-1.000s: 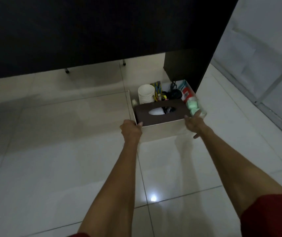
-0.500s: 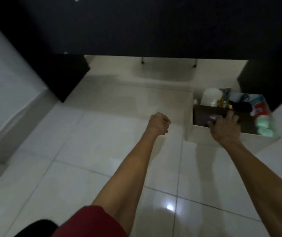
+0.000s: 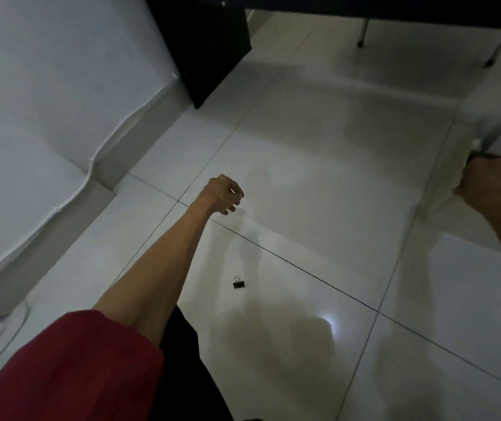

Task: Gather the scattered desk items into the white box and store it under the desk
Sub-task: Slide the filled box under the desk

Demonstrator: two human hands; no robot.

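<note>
Running along the foot of the white wall (image 3: 45, 86) at far left, a thin white cable (image 3: 70, 199) meets the glossy pale tiled floor (image 3: 319, 177). A person's left hand (image 3: 222, 194), trailing a red sleeve (image 3: 70, 369), hangs above the tiles with its fingers loosely curled, holding nothing. A small black metal binder clip (image 3: 238, 283) lies alone on the floor, nearer the person. A black desk panel (image 3: 212, 41) stands at the floor's far left corner. At far right, the right hand (image 3: 492, 188) grips the near rim of the white rectangular box (image 3: 444, 165) (mostly cut off by the frame), which sits on the floor.
</note>
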